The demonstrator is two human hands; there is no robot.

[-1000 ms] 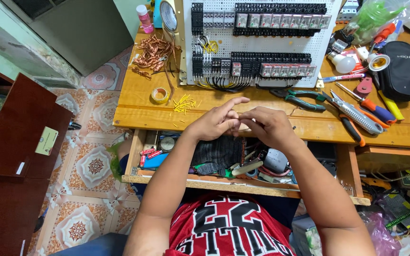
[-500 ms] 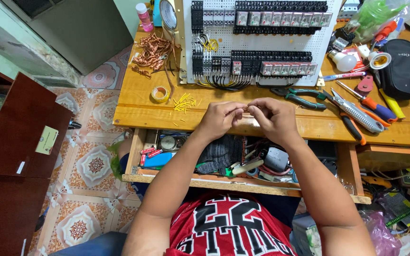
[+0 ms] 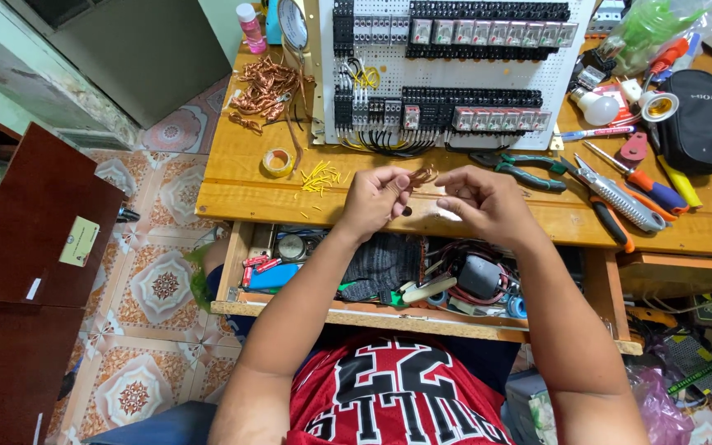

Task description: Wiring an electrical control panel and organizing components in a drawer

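Note:
My left hand and my right hand are raised over the front of the wooden workbench, fingertips facing each other. Between them is a short piece of copper wire; my left fingers pinch one end, and my right fingertips hover a little apart from the other end. Straight behind stands a white perforated panel fitted with rows of relays and black wiring.
A copper wire pile, a yellow tape roll and yellow wire offcuts lie left. Green-handled pliers, wire strippers, screwdrivers and a black pouch lie right. An open drawer of tools sits below.
My hands were clasped close together at the bench edge; now they have separated slightly and lifted, and the copper wire shows between the fingertips.

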